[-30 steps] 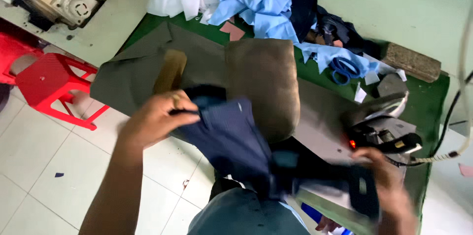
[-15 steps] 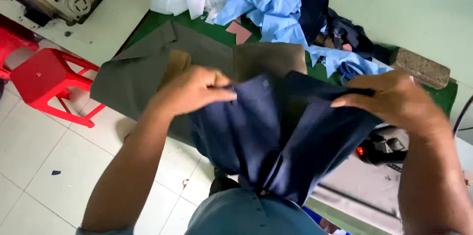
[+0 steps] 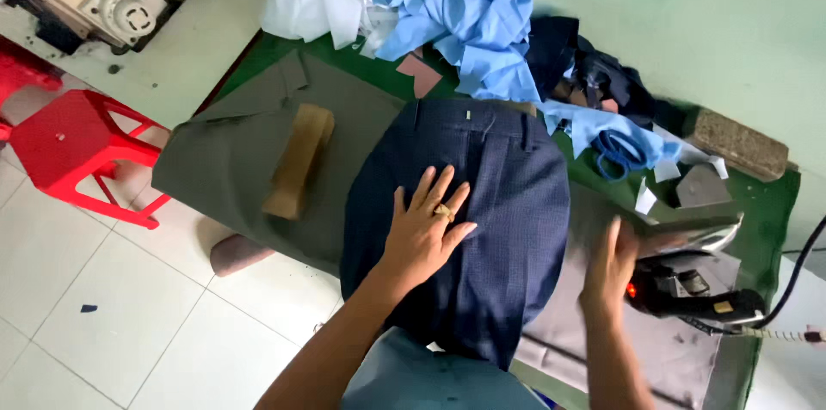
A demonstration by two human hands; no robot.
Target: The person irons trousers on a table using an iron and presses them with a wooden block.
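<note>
**Fingers spread flat on navy trousers**

Fingers (image 3: 440, 191) of the left hand (image 3: 422, 234) splay wide, pressing navy trousers (image 3: 482, 229) spread over the grey-covered bench (image 3: 232, 160). Right hand (image 3: 609, 268), fingers straight and empty, rests beside the iron (image 3: 688, 277). Wooden block (image 3: 297, 160) lies left.

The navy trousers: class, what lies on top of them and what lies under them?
On the navy trousers rests the left hand, flat. Under them grey-green cloth shows at their left edge; whatever is directly beneath is covered.
</note>
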